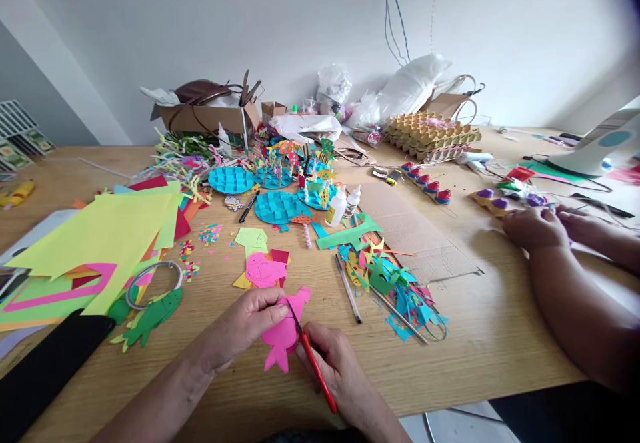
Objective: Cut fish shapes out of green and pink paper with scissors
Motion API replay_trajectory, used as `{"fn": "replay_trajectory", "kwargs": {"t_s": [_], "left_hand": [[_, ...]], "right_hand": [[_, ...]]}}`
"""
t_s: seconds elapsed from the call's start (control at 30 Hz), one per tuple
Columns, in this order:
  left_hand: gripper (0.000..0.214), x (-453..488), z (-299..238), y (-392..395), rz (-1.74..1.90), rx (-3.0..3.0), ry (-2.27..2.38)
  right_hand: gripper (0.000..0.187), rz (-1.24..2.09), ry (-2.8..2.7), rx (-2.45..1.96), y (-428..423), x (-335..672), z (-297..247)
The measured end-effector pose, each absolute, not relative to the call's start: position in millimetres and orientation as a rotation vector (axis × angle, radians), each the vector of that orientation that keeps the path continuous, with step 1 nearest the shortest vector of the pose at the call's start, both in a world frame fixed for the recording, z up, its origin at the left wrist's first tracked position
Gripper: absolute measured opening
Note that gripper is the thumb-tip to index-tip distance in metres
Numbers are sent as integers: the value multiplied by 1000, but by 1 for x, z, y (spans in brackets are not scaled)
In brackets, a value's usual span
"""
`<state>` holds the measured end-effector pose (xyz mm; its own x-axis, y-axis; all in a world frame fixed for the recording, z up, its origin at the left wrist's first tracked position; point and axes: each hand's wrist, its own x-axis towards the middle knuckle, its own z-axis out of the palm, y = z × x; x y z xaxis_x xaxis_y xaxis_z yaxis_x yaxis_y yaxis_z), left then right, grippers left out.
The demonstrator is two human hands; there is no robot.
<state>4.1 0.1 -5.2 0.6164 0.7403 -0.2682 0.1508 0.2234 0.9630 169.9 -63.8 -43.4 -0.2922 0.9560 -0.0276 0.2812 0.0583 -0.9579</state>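
Observation:
My left hand (250,320) pinches a bright pink paper fish cutout (281,336) between thumb and fingers, above the front of the wooden table. Red-handled scissors (318,374) are gripped in my right hand (334,356), their dark blades lying over the pink paper close to my left thumb. The tail points toward me. Just beyond lies another pink paper piece (265,270) with drawn lines, on top of dark red and yellow paper. A pale green cutout (251,238) rests behind it. To the left are green paper fish (159,313) beside a roll of tape (150,282).
Yellow paper sheets (100,230) are stacked at left, near a black strap-like object (55,363). Glue bottles (336,208), blue discs (280,207) and paper scraps (400,296) occupy the middle. A pen (349,290) lies right of my hands. At right, another person's hands (537,230) work on egg-carton pieces (493,202).

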Motion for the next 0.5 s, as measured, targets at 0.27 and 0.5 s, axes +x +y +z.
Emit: {"fn": "replay_trajectory", "kwargs": {"t_s": [0.27, 0.5], "left_hand": [[31, 1, -4, 1, 442, 1310, 843], [34, 3, -2, -1, 485, 1334, 886]], "right_hand": [[35, 1262, -1659, -1223, -65, 170, -42], [36, 1248, -1661, -1223, -64, 170, -41]]}}
